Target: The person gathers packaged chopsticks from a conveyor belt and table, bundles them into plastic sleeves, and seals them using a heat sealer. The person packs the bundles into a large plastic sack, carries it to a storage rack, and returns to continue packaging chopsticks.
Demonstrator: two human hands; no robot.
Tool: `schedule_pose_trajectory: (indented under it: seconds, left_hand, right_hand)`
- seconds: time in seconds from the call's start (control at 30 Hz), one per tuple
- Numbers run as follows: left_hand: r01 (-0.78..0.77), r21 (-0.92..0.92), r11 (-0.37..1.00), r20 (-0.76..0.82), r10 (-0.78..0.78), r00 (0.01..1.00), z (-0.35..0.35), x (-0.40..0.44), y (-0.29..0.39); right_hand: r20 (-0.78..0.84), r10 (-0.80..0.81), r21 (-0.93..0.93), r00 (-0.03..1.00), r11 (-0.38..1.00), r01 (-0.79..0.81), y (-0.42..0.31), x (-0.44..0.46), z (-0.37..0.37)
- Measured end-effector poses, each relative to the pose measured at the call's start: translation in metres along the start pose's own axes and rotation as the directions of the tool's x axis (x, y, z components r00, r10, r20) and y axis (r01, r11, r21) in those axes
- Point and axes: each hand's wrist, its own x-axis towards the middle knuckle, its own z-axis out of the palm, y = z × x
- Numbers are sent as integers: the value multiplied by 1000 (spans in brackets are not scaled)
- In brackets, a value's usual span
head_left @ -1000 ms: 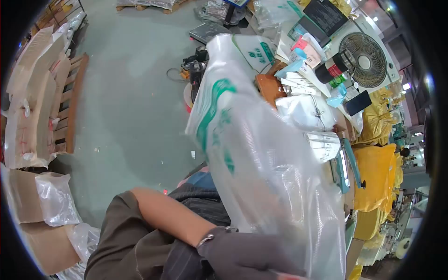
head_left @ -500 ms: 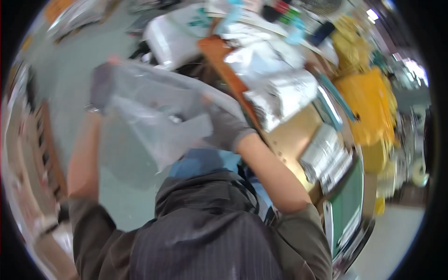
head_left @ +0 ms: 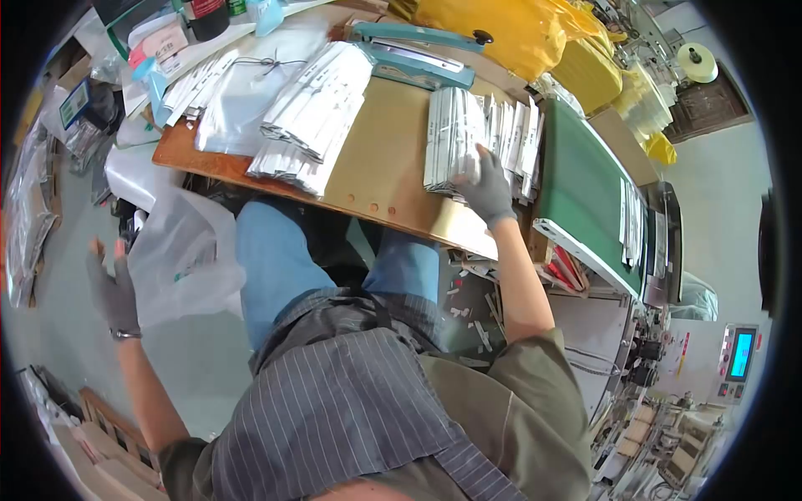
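Note:
My left hand (head_left: 114, 288), in a grey glove with bare fingertips, is held out at the left with its fingers apart. Right beside it a clear plastic bag (head_left: 188, 259) with green print hangs by my left leg. My right hand (head_left: 487, 188), gloved the same way, has its fingers on the near end of a stack of white printed packets (head_left: 454, 138) on the wooden table (head_left: 380, 154). Whether it grips the stack cannot be made out. More packets (head_left: 313, 108) lie in a pile on the table's left part, next to a clear bag tied with string (head_left: 242, 104).
A teal sealer (head_left: 418, 54) stands at the table's far edge, before yellow bags (head_left: 501, 29). To the right is a green conveyor belt (head_left: 589, 184) with packets on it. A machine with a blue display (head_left: 741, 355) stands at the far right.
The view has turned right towards the table. My left hand has let go of the plastic bag, which now hangs lower at the left. My right hand has moved from the bag to the packets.

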Motion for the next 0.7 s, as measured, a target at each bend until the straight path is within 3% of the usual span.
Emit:
schedule_pose_trajectory:
  seconds: [0.03, 0.1, 0.13, 0.17, 0.2, 0.23, 0.27, 0.33, 0.37, 0.43, 0.47, 0.5, 0.57, 0.63, 0.7]
  left_hand:
    - [119, -265, 957, 67, -105, 992, 0, 8, 42]
    - [183, -544, 819, 284, -26, 958, 28, 18, 125]
    - [308, -736, 603, 440, 81, 894, 55, 14, 165]
    - [-101, -547, 831, 344, 333, 878, 73, 8, 206]
    - [28, -570, 821, 524, 337, 782, 90, -1, 249]
    - [-89, -568, 818, 494, 425, 758, 122, -17, 277]
    - [-354, -594, 723, 385, 641, 664, 147, -25, 299]
    - [-486, -566, 665, 285, 712, 642, 188, -49, 341]
    - [-486, -567, 665, 288, 713, 639, 206, -54, 354]
    - [-379, -621, 687, 300, 654, 694, 232, -57, 374]
    - [-380, -651, 657, 254, 661, 706, 237, -53, 379]
    - [-387, -659, 644, 251, 674, 695, 241, -48, 382]
    - [-421, -625, 658, 368, 723, 584, 244, -41, 382]
    - [-456, -650, 608, 267, 745, 612, 243, -32, 387]
    - [-155, -759, 633, 471, 697, 540, 223, -15, 396]
  right_hand:
    - [33, 188, 129, 982, 973, -191, 27, 0, 8]
    - [77, 384, 231, 920, 891, -391, 47, 8, 22]
    - [168, 412, 184, 896, 880, -439, 44, 12, 24]
    - [259, 439, 132, 860, 866, -482, 34, 15, 26]
    - [230, 440, 107, 868, 875, -472, 24, 15, 25]
    - [237, 445, 118, 863, 869, -481, 20, 12, 23]
    - [249, 382, 253, 890, 861, -441, 18, 7, 22]
    - [236, 219, 474, 947, 824, -309, 20, -4, 23]
    - [298, 144, 415, 944, 871, -264, 21, -6, 19]
    - [160, 5, 217, 987, 975, -40, 17, -15, 24]
    - [100, 26, 184, 995, 982, -44, 13, -16, 30]
    - [-21, 46, 119, 999, 992, -43, 6, -17, 35]
    - [-65, -91, 46, 994, 994, 94, 1, -11, 39]
    - [-91, -207, 91, 974, 972, 215, -1, -6, 43]
    - [-10, -178, 146, 984, 973, 178, -16, 5, 19]
